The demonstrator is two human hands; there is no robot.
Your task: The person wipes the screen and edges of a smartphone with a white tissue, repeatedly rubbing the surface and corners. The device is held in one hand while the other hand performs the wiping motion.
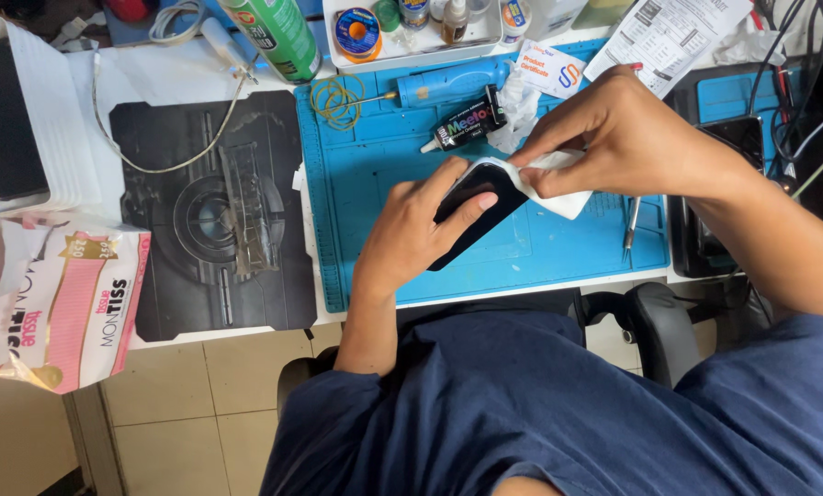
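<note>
The left hand [421,230] grips a flat black rectangular phone [471,216] from the side, with the fingers curled over its dark face and the thumb hidden behind it; the phone is tilted and held just above the blue silicone work mat [558,248], near the mat's centre. The right hand [614,138] is closed on a folded white tissue [558,184], pinching it between thumb and fingers and pressing it against the upper right end of the phone (the tissue wraps over that corner, so the edge beneath it cannot be seen). Just beyond the phone on the mat lies a small black glue tube with a white nozzle [462,124], and beside it a crumpled piece of white tissue [520,106]. A blue cylindrical power tool [448,83] lies along the far edge of the mat, with a coil of yellow-green wire [338,99] to its left. A pair of metal tweezers [632,230] rests on the mat to the right of the hands, well below the right wrist. A white plastic tray of small bottles and a solder spool [411,28] stands behind the mat. Left of the mat lies a dark printed desk pad [209,211], and at the desk's left edge hangs a pink-and-white tissue pack [72,303]. A green spray can [274,32] lies at the top.
</note>
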